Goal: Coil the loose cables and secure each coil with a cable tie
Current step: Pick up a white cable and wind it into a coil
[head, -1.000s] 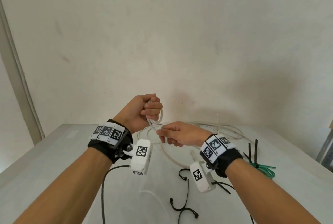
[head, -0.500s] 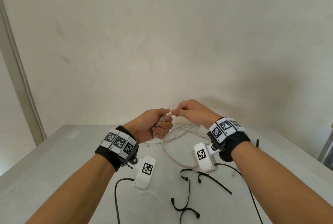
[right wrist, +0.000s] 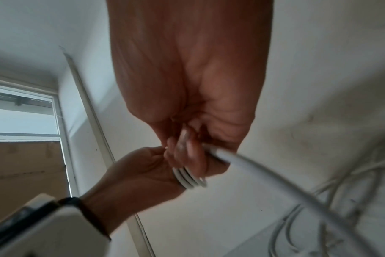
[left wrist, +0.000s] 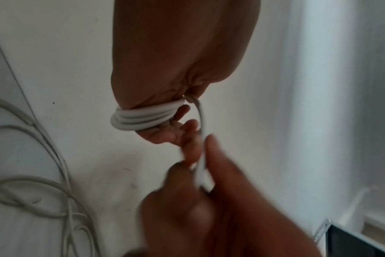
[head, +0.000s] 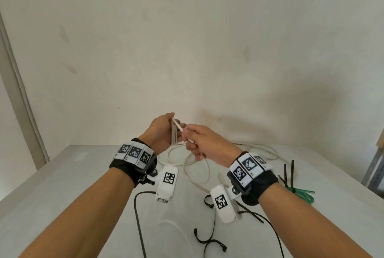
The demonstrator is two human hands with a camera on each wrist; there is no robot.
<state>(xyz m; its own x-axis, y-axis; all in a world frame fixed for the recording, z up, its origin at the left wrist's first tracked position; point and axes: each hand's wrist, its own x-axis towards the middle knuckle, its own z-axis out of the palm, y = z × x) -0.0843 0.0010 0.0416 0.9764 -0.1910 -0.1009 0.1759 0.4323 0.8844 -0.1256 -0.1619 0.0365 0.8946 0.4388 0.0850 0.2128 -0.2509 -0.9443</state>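
A white cable (head: pixel 197 172) trails in loose loops over the white table (head: pixel 62 185). My left hand (head: pixel 164 131) is raised above the table and grips several turns of it as a small coil (left wrist: pixel 143 118), also visible as stacked strands (right wrist: pixel 188 179) in the right wrist view. My right hand (head: pixel 199 143) sits just right of the left and pinches the running strand (head: pixel 180 126) that leads up to the coil; the same strand (left wrist: pixel 201 156) shows in the left wrist view. Black cable ties (head: pixel 209 235) lie on the table below my wrists.
More loose white cable (head: pixel 259 149) lies at the back right of the table. Upright black ties (head: pixel 288 174) and a green tie bundle (head: pixel 302 194) sit at the right. A black wire (head: pixel 138 222) runs from my left wrist device. A wall stands close behind the table.
Both hands have risen above the table. My right hand moved from the top of the coil down to its right side, drawing the strand across the left hand's coil.
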